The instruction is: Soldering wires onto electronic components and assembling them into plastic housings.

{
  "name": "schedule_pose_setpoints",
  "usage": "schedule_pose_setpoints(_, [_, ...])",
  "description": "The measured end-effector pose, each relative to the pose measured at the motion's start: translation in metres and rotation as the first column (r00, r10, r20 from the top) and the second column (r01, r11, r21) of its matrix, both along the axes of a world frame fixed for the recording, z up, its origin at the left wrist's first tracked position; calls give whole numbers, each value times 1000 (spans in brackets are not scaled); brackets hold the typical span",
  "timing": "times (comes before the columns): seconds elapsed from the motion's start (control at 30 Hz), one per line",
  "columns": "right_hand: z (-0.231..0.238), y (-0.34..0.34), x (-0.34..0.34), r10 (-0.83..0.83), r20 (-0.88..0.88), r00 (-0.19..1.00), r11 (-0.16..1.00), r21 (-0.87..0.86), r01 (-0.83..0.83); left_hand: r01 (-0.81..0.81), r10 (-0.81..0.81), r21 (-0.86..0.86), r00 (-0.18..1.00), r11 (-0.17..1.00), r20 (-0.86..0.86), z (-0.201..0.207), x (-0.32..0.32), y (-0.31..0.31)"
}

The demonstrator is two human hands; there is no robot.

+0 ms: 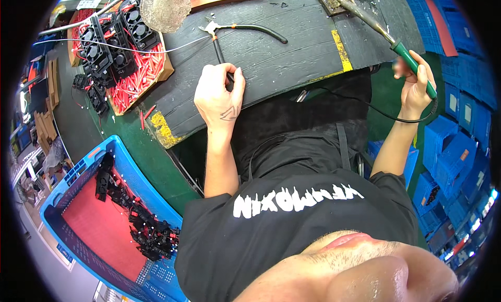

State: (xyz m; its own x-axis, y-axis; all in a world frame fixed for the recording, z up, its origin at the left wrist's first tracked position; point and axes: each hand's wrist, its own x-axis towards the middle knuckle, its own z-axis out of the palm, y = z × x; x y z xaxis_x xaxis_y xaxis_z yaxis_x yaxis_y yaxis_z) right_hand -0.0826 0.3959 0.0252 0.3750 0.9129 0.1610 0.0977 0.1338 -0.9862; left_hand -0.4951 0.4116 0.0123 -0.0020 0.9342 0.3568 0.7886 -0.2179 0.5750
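Observation:
My right hand (415,85) holds a soldering iron (402,52) by its green handle, off the right edge of the bench. The metal shaft points up and left, and its tip is over a small, worn block (331,0) at the far edge. Low over the near bench edge, my left hand (219,93) is closed, with one black handle of the cutting pliers (219,49) running into its fingers. The pliers' other handle lies spread to the right on the dark bench. My curled fingers partly hide the grip.
Black fans (94,49) with wires sit on red tubes in a cardboard box (166,67) at the left. A blue crate (117,151) with black wired parts stands lower left. Stacked blue crates (459,140) line the right. The iron's black cord (360,101) hangs before me.

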Motion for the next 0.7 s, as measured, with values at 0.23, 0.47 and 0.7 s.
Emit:
schedule_pose_setpoints(0.23, [10,-7,17,230,72,970,973,-1,-231,3,-3,3,1000,1000,-12,-2,-1,1])
schedule_pose_setpoints(0.47, [19,-8,25,315,256,914,939,52,-339,-4,4,5,1000,1000,-11,-2,0,0])
schedule_pose_setpoints(0.7, [49,-1,26,454,470,757,882,-119,-456,8,-8,-11,1000,1000,5,-1,0,0])
